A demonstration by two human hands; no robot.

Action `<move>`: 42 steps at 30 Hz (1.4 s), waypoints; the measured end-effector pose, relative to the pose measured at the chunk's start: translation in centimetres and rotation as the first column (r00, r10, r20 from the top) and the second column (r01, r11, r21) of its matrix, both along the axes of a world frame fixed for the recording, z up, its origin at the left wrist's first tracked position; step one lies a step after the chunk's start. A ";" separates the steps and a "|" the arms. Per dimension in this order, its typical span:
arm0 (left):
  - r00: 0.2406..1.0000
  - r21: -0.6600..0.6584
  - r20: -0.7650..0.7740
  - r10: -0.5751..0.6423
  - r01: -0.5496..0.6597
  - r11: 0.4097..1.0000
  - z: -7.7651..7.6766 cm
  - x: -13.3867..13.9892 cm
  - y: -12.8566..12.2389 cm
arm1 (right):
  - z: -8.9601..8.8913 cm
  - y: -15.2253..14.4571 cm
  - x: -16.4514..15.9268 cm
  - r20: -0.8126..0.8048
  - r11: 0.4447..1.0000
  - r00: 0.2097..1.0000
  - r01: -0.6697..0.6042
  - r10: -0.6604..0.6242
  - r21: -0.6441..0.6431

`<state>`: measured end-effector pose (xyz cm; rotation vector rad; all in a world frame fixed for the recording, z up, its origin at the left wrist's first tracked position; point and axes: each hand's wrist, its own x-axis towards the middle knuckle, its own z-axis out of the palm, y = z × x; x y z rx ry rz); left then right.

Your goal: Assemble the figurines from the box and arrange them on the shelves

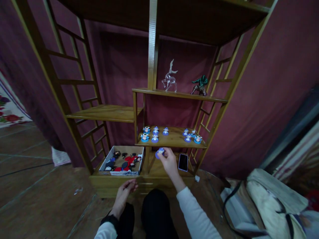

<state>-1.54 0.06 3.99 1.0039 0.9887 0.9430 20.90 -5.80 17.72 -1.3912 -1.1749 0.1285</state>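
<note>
My right hand (168,160) pinches a small purple-and-white figurine (159,152) on a round purple base. It is held just in front of and below the edge of the middle shelf (171,141). Several similar figurines stand on that shelf, such as a purple one (165,131) and a blue-based one (145,137). My left hand (126,190) hovers before the cabinet's lower front, its fingers curled inward. Whether anything is inside them is hidden. Beyond it, a shallow cardboard box (142,156) holds several red, black and blue figure pieces.
A phone (183,162) lies on the bottom board, right of my right hand. Higher up, a clear deer ornament (169,79) and a green-hooded figure (200,85) stand on the upper shelf (154,92). Bags (274,196) lie on the floor at right.
</note>
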 end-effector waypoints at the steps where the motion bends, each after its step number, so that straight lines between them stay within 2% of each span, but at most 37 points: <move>1: 1.000 0.006 0.002 0.003 -0.003 1.000 0.0 0.0 -0.1 | 1.8 0.7 1.3 0.036 0.998 0.998 0.045 -0.046 0.033; 3: 1.000 0.014 0.007 0.007 -0.007 1.000 0.1 0.0 -0.2 | 4.5 2.2 3.6 0.120 0.988 0.982 0.140 -0.147 0.065; 5: 1.000 0.018 0.009 0.003 -0.003 1.000 0.2 -0.1 -0.3 | 5.7 3.7 5.2 0.202 0.975 0.954 0.216 -0.222 0.054; 9: 1.000 0.018 -0.001 0.008 -0.008 1.000 0.3 -0.2 -0.4 | 4.6 5.5 6.3 0.396 0.944 0.891 0.299 -0.222 -0.143; 12: 1.000 0.016 -0.004 0.013 -0.013 1.000 0.3 -0.2 -0.4 | 3.4 5.7 6.2 0.476 0.917 0.856 0.336 -0.203 -0.213; 20: 1.000 0.025 -0.004 0.020 -0.020 0.999 0.4 -0.1 -0.3 | 3.3 5.4 6.6 0.483 0.935 0.864 0.278 -0.144 -0.219; 26: 1.000 0.047 -0.010 0.026 -0.025 0.999 0.3 -0.1 -0.3 | 3.7 6.1 6.7 0.440 0.907 0.890 0.278 -0.118 -0.318; 32: 1.000 0.051 -0.007 0.012 -0.011 0.999 0.3 -0.2 -0.3 | 3.6 5.8 6.6 0.463 0.920 0.877 0.280 -0.128 -0.276; 42: 0.999 0.035 -0.033 0.027 -0.026 0.999 0.8 0.0 -0.6 | 3.9 5.3 6.4 0.466 0.912 0.877 0.281 -0.117 -0.300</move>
